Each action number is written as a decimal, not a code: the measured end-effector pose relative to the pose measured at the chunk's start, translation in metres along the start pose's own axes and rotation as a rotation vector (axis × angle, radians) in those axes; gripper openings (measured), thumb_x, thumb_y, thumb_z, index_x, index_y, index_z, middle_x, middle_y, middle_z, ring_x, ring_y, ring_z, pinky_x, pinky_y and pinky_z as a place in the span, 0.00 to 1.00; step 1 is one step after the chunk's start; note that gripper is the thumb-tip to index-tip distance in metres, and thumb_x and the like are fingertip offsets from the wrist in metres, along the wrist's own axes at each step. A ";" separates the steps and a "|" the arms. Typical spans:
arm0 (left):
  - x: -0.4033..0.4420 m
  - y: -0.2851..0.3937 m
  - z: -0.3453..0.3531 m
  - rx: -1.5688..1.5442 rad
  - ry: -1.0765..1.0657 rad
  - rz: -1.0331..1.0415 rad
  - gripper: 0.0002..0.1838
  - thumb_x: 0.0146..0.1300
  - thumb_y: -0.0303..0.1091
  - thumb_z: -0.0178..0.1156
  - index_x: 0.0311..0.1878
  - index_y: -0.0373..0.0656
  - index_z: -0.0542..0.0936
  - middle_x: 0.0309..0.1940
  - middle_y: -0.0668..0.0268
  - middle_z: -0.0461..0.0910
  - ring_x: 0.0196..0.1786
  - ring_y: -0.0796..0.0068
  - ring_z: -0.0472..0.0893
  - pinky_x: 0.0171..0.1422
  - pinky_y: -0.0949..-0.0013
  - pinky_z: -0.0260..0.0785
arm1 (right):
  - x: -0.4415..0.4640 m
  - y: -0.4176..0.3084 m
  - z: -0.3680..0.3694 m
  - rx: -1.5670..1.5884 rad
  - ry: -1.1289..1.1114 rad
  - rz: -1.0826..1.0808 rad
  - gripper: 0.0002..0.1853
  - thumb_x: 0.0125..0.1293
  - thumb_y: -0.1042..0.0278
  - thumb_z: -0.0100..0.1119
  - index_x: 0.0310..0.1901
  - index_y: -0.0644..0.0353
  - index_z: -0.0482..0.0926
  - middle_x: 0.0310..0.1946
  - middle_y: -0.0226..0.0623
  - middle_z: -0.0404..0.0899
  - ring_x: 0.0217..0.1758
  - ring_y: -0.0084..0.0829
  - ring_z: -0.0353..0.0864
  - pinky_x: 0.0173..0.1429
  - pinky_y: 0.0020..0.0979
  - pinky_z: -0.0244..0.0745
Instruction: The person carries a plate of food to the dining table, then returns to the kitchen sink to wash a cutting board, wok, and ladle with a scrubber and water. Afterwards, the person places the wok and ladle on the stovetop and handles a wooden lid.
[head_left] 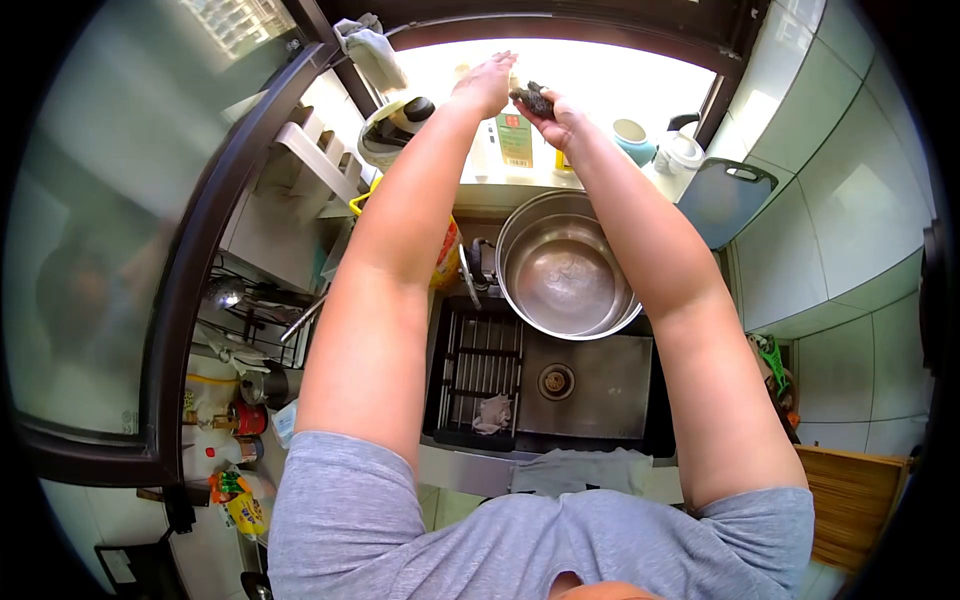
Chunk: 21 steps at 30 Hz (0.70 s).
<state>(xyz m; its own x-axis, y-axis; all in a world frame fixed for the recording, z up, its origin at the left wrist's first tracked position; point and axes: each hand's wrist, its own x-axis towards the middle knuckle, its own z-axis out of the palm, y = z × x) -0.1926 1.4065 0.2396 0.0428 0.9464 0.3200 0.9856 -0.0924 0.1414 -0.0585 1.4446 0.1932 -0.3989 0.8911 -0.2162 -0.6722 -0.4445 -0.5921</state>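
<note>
Both my arms stretch forward over the sink to the bright window sill. My left hand is at a pale bottle top, its fingers partly lost in the glare; whether it grips the bottle cannot be made out. In my right hand is a dark, wet-looking clump, held just above and beside a bottle with a green and red label. Below my right forearm a large round metal pot rests over the back of the sink, with its bottom showing.
The steel sink has a black drain rack at its left. A blue cutting board leans at the right of the sill, near a teal jar. An open window frame stands at the left.
</note>
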 end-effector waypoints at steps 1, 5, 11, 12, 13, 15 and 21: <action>0.003 0.001 0.003 0.005 -0.025 0.000 0.36 0.61 0.19 0.48 0.74 0.46 0.59 0.76 0.64 0.56 0.76 0.66 0.58 0.79 0.66 0.52 | 0.003 0.000 0.002 -0.004 0.000 0.004 0.15 0.74 0.73 0.42 0.56 0.75 0.63 0.52 0.61 0.74 0.51 0.53 0.80 0.54 0.48 0.86; 0.002 -0.001 -0.006 -0.030 -0.001 0.047 0.32 0.61 0.18 0.48 0.71 0.44 0.65 0.71 0.62 0.65 0.72 0.66 0.65 0.76 0.67 0.57 | 0.013 -0.004 0.008 -0.033 -0.038 -0.019 0.16 0.76 0.72 0.39 0.58 0.77 0.62 0.53 0.62 0.72 0.51 0.55 0.80 0.54 0.48 0.86; 0.000 0.000 -0.004 -0.022 0.052 0.060 0.30 0.61 0.16 0.47 0.69 0.43 0.68 0.70 0.61 0.67 0.71 0.67 0.67 0.75 0.68 0.58 | 0.015 -0.008 0.012 -0.065 -0.001 -0.021 0.18 0.76 0.71 0.41 0.60 0.76 0.59 0.54 0.65 0.71 0.52 0.55 0.80 0.54 0.46 0.86; 0.000 -0.001 -0.003 -0.019 0.059 0.058 0.30 0.61 0.16 0.46 0.68 0.43 0.69 0.70 0.61 0.67 0.71 0.67 0.67 0.76 0.68 0.58 | 0.016 -0.008 0.011 -0.064 0.001 -0.019 0.18 0.76 0.71 0.41 0.60 0.76 0.59 0.54 0.65 0.71 0.52 0.55 0.80 0.54 0.46 0.86; 0.000 -0.002 -0.001 -0.020 0.057 0.057 0.30 0.61 0.16 0.46 0.68 0.43 0.69 0.70 0.61 0.67 0.71 0.67 0.67 0.76 0.68 0.58 | 0.020 -0.008 0.008 -0.063 -0.028 -0.021 0.18 0.76 0.71 0.41 0.60 0.76 0.59 0.54 0.65 0.71 0.52 0.55 0.80 0.55 0.45 0.86; 0.002 -0.004 0.001 -0.033 0.068 0.061 0.30 0.62 0.16 0.46 0.69 0.43 0.69 0.70 0.61 0.67 0.71 0.67 0.67 0.76 0.68 0.58 | 0.026 -0.007 0.005 -0.062 -0.057 -0.025 0.18 0.76 0.71 0.41 0.60 0.76 0.59 0.54 0.65 0.70 0.52 0.55 0.80 0.55 0.45 0.86; -0.001 0.002 -0.007 -0.068 0.027 0.027 0.30 0.62 0.16 0.48 0.69 0.44 0.68 0.70 0.61 0.66 0.71 0.67 0.67 0.75 0.69 0.58 | 0.014 -0.010 0.008 -0.094 -0.073 -0.013 0.19 0.76 0.71 0.40 0.61 0.76 0.58 0.54 0.65 0.70 0.53 0.54 0.79 0.57 0.45 0.85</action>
<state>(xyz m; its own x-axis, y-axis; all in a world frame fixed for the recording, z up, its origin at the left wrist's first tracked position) -0.1923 1.4027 0.2461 0.0640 0.9346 0.3499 0.9707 -0.1396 0.1955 -0.0626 1.4611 0.2018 -0.4371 0.8863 -0.1530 -0.6172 -0.4193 -0.6657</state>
